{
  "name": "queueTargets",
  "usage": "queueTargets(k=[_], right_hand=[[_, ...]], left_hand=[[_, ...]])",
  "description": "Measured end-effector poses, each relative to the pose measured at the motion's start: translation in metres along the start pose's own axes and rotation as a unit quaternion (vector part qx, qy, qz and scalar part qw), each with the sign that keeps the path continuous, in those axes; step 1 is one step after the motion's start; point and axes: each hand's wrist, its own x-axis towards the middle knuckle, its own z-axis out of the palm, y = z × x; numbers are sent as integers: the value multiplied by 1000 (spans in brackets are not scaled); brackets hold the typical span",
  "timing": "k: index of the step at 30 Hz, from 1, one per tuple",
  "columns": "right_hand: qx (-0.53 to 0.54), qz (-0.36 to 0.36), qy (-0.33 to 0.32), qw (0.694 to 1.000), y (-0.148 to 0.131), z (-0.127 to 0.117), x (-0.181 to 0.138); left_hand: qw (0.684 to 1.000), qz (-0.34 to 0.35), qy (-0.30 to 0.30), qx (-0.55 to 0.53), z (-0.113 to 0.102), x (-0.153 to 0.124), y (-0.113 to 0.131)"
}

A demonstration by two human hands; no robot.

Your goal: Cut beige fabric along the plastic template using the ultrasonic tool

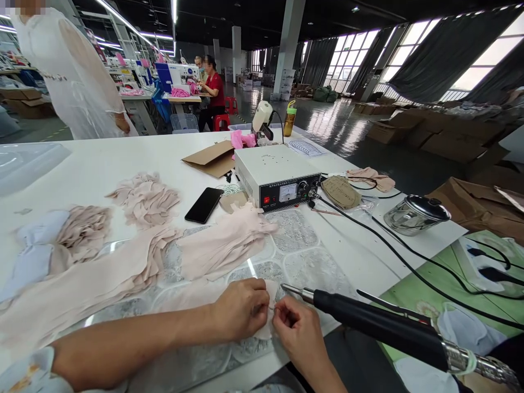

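Observation:
My left hand [242, 308] is closed on a piece of pale pink fabric [265, 332] at the table's front edge. Close beside it, my right hand [298, 326] pinches the same fabric between thumb and fingers. Just above the right hand points the metal tip of a black-handled pen-like tool [368, 319]; its cable runs back to a white control box [278, 174] with a dial meter. Beyond my hands, a stack of pale pink fabric pieces [223, 243] lies on a transparent patterned mat [303, 262]. A longer stack [90, 278] stretches to the left.
Bunched fabric piles [145, 199] and a black phone [203, 205] lie farther back. To the right stand a lidded clear container [415, 215] and loose black cables. A bottle [290, 119] stands behind the box. A person in white [69, 76] is beyond the table at left.

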Motion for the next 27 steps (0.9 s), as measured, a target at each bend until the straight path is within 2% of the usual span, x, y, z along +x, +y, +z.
queueTargets(k=[4,10,18,23,27], right_hand=[[-22,-5,9,1000,7,-1,-2],[-43,-10,15,999,7,-18,-10],[-160,-149,66,973,10,-29,-26],[-174,-173,70,967,10,-29,-27],[-189,-187,69,962,12,-26,-28]], left_hand=[[1000,14,4,4,-6,0,1],[995,84,2,47,-11,0,-11],[975,138,-3,171,-12,-1,-27],[967,180,-2,180,-20,1,-20],[957,235,-35,164,-22,2,-16]])
